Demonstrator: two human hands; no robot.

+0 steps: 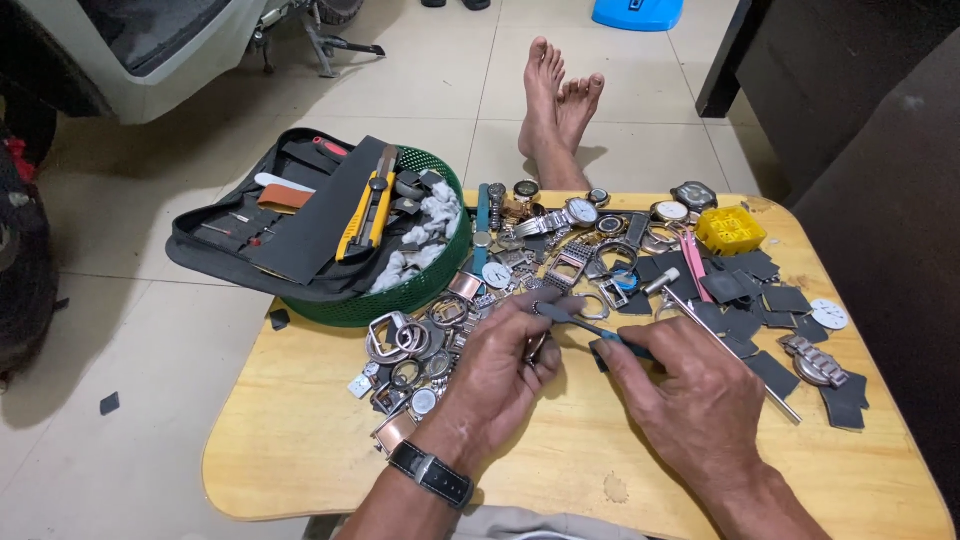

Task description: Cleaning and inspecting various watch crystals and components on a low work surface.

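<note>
From the head view, my left hand (497,375), at lower centre of the frame, has its fingers pinched together on a small metal watch part (537,346). My right hand (690,395), just right of it, grips a slim blue-handled tool (590,328), tip touching that part, over the wooden table (300,440).

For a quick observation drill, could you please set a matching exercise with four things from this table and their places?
Things:
1. Yellow box
2. Utility knife
3. Wristwatch
4. Small hammer

Places:
A. On the left wrist
B. On the tool pouch over the green basket
C. Far right part of the table, beside dark flat pieces
D. On the table just beyond the right hand

Pairs: 1-C, 2-B, 3-A, 4-D
</note>
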